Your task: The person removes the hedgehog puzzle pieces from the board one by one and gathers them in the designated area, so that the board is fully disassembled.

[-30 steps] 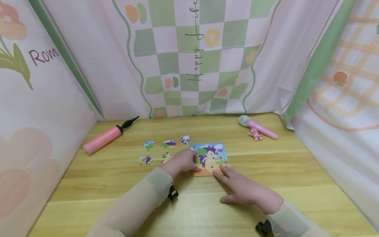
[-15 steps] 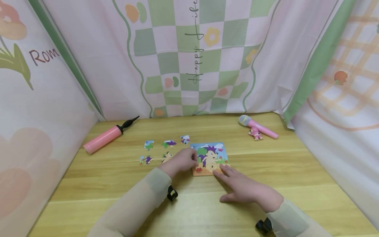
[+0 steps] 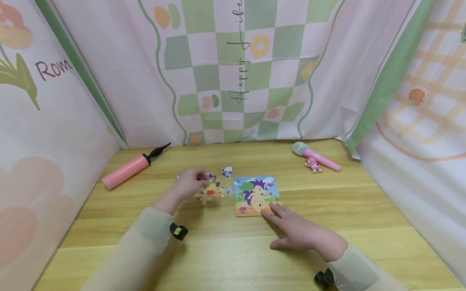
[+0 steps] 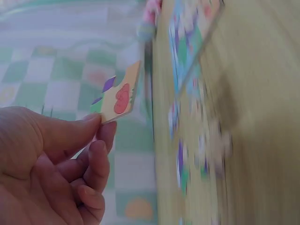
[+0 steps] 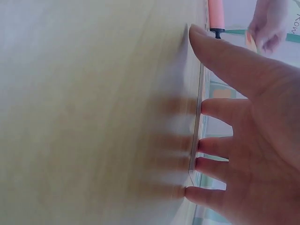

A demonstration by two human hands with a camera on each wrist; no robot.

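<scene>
The left hand (image 3: 188,184) pinches a puzzle piece (image 4: 121,96) in front of it, likely light, stiff and best taken by the edges, while the right hand (image 3: 298,229), outstretched, touches the picture board (image 3: 255,192) ahead.

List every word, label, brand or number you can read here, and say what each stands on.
"Rom": the left curtain.
"Happy Life": the checkered back curtain, written sideways, its end at the picture's top edge.
Pink microphone: pale marking on its handle, too small to read.
</scene>
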